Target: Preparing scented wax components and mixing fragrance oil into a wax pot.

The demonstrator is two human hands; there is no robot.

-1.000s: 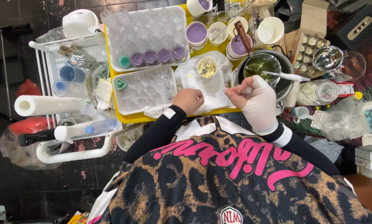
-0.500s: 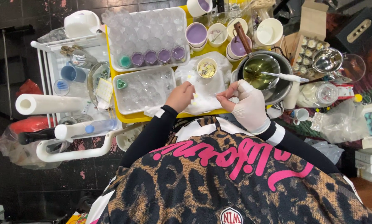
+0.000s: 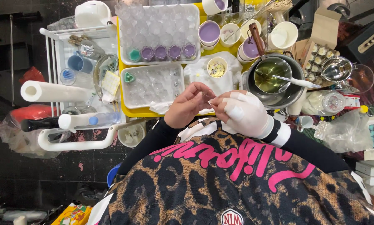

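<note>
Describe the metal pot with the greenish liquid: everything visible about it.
The metal pot is round, silvery and looks like steel, standing upright at the yellow tray's right edge, just beyond the white-gloved right hand. It holds clear yellow-green liquid. A brown wooden handle juts up from its far side, and a white spoon-like tool lies across the rim, its tip in the liquid.

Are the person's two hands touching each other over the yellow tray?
Cannot tell. In the head view the bare left hand and gloved right hand bring fingertips together around something tiny, but contact or a gap is too small to see.
</note>
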